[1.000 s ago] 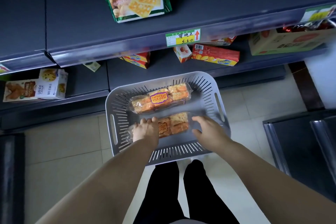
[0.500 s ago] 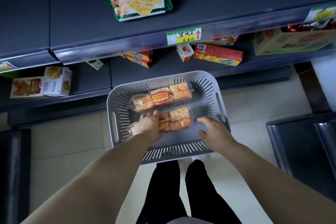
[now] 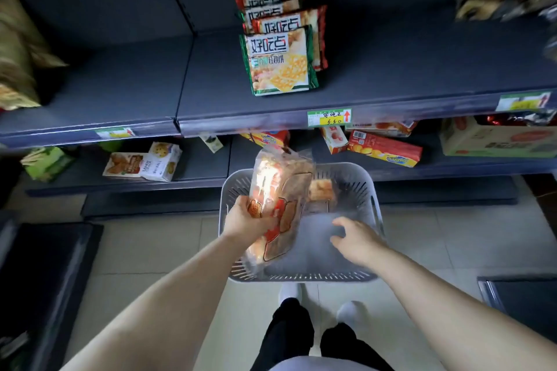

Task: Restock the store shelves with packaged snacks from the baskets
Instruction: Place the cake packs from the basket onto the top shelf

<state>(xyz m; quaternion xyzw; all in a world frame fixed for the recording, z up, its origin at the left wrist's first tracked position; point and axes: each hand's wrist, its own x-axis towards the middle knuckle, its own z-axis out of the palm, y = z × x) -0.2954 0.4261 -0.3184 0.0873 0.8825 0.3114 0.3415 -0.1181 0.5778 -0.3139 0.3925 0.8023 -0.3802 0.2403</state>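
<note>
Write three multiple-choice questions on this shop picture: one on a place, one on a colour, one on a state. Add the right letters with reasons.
1. Where is the green cracker bag? A. upper shelf B. lower shelf C. floor
2. What colour is the basket? A. red B. pale grey C. black
3. The clear snack pack is: A. lying in the basket B. held by the left grip C. lying on a shelf
Answers: 1 A, it sits above the price tag. 2 B, its slotted wall is pale grey. 3 B, the grip holds it over the basket.
</note>
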